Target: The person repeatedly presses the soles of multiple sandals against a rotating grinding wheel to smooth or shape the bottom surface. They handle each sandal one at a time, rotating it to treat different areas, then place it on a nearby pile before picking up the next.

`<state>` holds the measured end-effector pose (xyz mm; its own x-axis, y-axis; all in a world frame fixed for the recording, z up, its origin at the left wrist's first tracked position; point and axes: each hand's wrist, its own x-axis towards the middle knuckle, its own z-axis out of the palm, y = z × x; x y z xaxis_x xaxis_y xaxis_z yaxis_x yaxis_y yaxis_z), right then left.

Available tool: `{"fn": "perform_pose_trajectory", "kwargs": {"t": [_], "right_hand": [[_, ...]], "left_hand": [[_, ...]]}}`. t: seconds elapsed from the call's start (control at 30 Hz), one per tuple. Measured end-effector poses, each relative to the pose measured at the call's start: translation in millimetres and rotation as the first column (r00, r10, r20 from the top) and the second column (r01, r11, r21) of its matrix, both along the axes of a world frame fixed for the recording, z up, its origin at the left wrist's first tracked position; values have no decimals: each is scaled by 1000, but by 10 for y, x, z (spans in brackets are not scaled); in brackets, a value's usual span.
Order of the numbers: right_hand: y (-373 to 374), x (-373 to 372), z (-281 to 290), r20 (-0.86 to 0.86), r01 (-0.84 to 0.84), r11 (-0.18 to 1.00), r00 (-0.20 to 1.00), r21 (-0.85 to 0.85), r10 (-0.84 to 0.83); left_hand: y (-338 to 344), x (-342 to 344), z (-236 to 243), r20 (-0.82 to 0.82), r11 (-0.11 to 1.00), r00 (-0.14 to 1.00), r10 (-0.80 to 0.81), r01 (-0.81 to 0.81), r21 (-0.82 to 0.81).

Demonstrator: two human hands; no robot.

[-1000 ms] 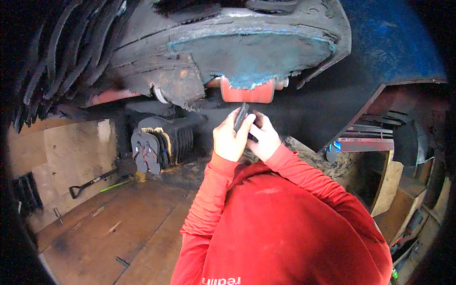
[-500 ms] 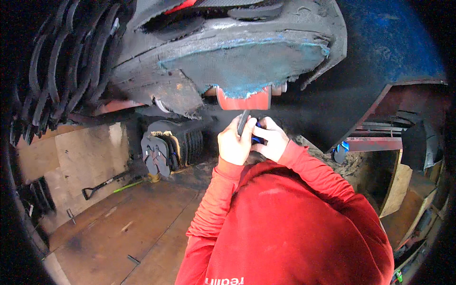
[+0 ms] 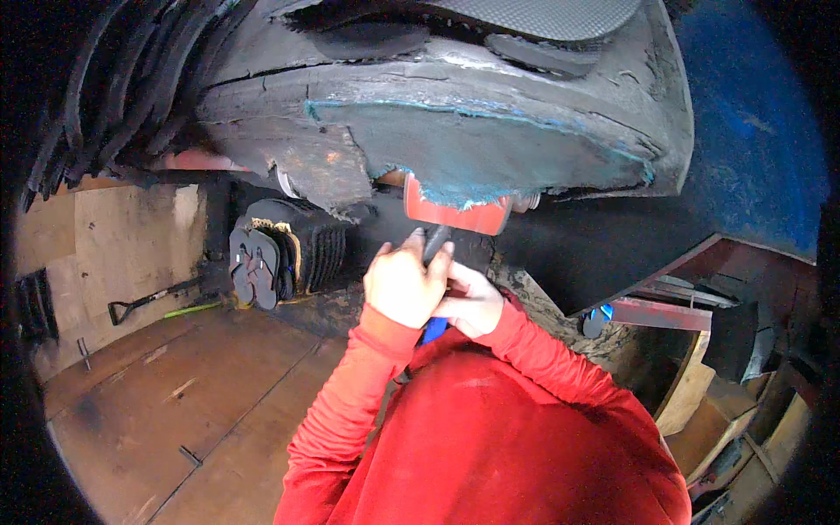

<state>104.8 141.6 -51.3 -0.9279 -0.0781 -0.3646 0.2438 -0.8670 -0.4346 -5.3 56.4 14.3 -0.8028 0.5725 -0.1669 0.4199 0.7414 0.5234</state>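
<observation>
Between my two hands is a flip-flop (image 3: 435, 242), seen edge-on as a dark sole with a bit of blue below. My left hand (image 3: 401, 282) wraps it from the left, fingers pointing up. From the other side my right hand (image 3: 472, 299) grips it, its fingers partly hidden behind the left. Just above the sole sits a red sanding belt or wheel (image 3: 455, 214) under a dusty hood. Whether the sole touches the red surface I cannot tell. A ragged blue-grey cloth flap (image 3: 499, 153) hangs over the red part.
Grey flip-flops (image 3: 255, 267) stand in a row at the left. More dark soles (image 3: 131, 79) hang at the upper left. On the right are a blue-strapped flip-flop (image 3: 594, 323) and wooden boards (image 3: 687, 385). A black handle (image 3: 131, 308) and green stick (image 3: 191, 310) lie by the wall.
My hands have come down and slightly left in the picture with the flip-flop, and the left hand now covers more of it. The view has shifted, so the hood appears lower and further right.
</observation>
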Motion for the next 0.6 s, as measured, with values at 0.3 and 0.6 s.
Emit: {"fn": "perform_pose_trajectory", "kwargs": {"t": [0.3, 0.6], "right_hand": [[395, -5, -241, 21, -44, 667, 999, 743, 43], [189, 49, -256, -175, 168, -488, 984, 856, 32]], "left_hand": [[169, 142, -707, 189, 890, 979, 73, -150, 432], [-142, 263, -517, 540, 521, 823, -175, -388, 760]]}}
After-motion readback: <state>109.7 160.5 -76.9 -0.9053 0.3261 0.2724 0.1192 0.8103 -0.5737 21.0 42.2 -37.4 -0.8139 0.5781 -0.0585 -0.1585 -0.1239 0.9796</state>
